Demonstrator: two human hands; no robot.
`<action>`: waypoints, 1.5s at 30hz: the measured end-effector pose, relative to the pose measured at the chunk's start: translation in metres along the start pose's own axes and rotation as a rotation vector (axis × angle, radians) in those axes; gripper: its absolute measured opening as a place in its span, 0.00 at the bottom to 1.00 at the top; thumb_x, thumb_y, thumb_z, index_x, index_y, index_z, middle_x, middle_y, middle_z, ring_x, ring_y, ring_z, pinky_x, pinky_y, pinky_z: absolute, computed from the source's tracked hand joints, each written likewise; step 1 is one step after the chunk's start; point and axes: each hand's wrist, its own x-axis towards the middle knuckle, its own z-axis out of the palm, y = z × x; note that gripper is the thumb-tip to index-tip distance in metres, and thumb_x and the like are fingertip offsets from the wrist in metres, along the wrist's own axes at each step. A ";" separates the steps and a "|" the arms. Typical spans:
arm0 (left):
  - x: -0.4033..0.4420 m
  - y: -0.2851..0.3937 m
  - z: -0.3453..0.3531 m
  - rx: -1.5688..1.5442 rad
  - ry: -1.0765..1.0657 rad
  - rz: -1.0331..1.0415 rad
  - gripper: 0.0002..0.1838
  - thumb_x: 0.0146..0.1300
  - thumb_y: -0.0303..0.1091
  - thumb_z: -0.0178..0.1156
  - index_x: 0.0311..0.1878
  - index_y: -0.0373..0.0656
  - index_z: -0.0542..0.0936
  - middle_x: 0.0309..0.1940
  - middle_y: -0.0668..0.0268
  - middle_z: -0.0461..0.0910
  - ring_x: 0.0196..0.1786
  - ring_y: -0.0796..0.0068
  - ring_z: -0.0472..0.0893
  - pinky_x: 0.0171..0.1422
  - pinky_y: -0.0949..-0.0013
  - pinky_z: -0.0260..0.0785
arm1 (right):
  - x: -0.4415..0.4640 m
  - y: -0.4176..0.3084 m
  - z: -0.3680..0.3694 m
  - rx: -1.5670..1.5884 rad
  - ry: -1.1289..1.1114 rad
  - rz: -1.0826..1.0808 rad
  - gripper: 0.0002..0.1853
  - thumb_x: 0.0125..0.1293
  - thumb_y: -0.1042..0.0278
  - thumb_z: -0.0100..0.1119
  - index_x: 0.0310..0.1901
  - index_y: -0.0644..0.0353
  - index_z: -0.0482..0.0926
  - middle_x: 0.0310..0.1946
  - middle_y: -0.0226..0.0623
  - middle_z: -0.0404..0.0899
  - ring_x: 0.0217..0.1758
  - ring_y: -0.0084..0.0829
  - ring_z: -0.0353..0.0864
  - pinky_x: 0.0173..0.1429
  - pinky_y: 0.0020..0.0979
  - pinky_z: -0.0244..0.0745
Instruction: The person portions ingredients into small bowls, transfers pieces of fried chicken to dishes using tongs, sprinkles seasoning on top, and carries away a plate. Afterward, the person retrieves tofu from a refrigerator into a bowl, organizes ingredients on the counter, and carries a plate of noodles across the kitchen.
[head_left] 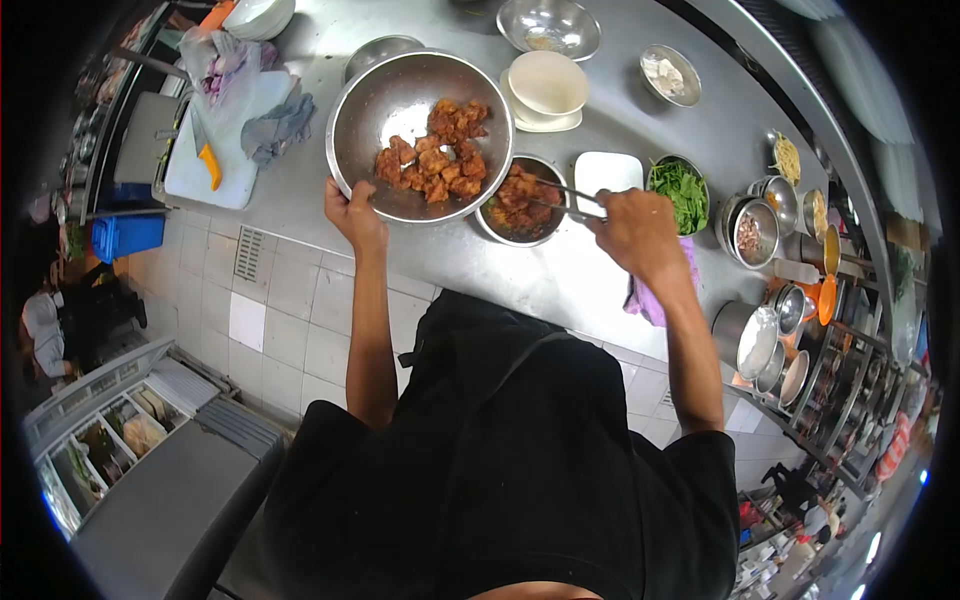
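Observation:
My left hand [355, 212] grips the lower left rim of a large steel bowl [400, 85], which is tilted and holds reddish-brown fried pieces [435, 165]. My right hand [640, 230] is closed round metal tongs [580, 200]. The tips of the tongs reach into a smaller steel bowl [525, 240] of similar brown pieces [520, 200], with some green and orange bits at its edge. The large bowl's right side overlaps the smaller bowl's left edge. Right of the smaller bowl are a white square dish [608, 172] and a bowl of green leaves [680, 195].
Stacked cream bowls [548, 85] stand behind the smaller bowl. At the left, a knife [207, 160] and grey cloth [277, 128] lie on a white board [235, 180]. A purple cloth [650, 298] hangs at the front edge. Several ingredient bowls and pots [735, 325] are at the right.

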 end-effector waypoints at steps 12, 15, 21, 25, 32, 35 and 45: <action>-0.004 0.017 0.011 0.097 -0.229 -0.056 0.09 0.45 0.14 0.51 0.28 0.40 0.71 0.26 0.73 0.72 0.29 0.86 0.67 0.37 0.81 0.61 | 0.025 -0.015 -0.021 0.085 0.280 -0.115 0.15 0.57 0.58 0.61 0.29 0.64 0.79 0.17 0.47 0.76 0.25 0.48 0.79 0.33 0.43 0.73; -0.008 0.019 0.009 0.120 -0.147 -0.080 0.09 0.45 0.14 0.51 0.29 0.40 0.71 0.25 0.74 0.72 0.28 0.86 0.67 0.36 0.81 0.60 | 0.015 -0.008 -0.030 0.109 0.211 -0.169 0.14 0.58 0.59 0.60 0.31 0.64 0.80 0.17 0.48 0.76 0.26 0.48 0.79 0.34 0.43 0.73; -0.009 0.017 -0.004 0.131 -0.131 -0.065 0.10 0.45 0.13 0.50 0.29 0.40 0.72 0.25 0.73 0.72 0.28 0.86 0.67 0.35 0.80 0.60 | -0.001 0.000 -0.034 0.228 0.265 -0.051 0.16 0.60 0.56 0.59 0.40 0.61 0.80 0.18 0.47 0.77 0.28 0.44 0.81 0.33 0.42 0.73; -0.009 0.018 0.001 0.123 -0.174 -0.107 0.10 0.45 0.13 0.50 0.28 0.40 0.71 0.26 0.73 0.72 0.29 0.86 0.67 0.36 0.81 0.60 | 0.020 -0.004 -0.004 0.094 0.136 -0.133 0.16 0.60 0.57 0.59 0.38 0.64 0.79 0.17 0.46 0.77 0.27 0.44 0.80 0.31 0.43 0.72; 0.001 0.010 -0.023 0.132 -0.066 -0.037 0.10 0.45 0.13 0.51 0.28 0.40 0.71 0.27 0.72 0.73 0.30 0.85 0.68 0.38 0.81 0.62 | -0.029 0.001 -0.027 0.302 0.086 0.042 0.14 0.61 0.58 0.59 0.39 0.61 0.80 0.18 0.49 0.77 0.27 0.47 0.78 0.33 0.43 0.70; 0.006 0.006 -0.033 0.132 -0.015 -0.021 0.10 0.45 0.13 0.51 0.29 0.40 0.71 0.28 0.71 0.74 0.30 0.84 0.69 0.39 0.80 0.62 | -0.042 0.000 -0.010 0.371 -0.005 0.124 0.14 0.61 0.58 0.59 0.40 0.61 0.80 0.18 0.48 0.77 0.26 0.47 0.78 0.32 0.43 0.70; 0.012 -0.011 -0.044 0.045 -0.003 -0.069 0.14 0.46 0.12 0.50 0.36 0.38 0.74 0.34 0.68 0.77 0.35 0.79 0.74 0.42 0.76 0.67 | -0.069 -0.008 0.038 0.314 0.059 0.200 0.18 0.58 0.54 0.62 0.42 0.61 0.80 0.17 0.47 0.78 0.24 0.46 0.79 0.31 0.42 0.72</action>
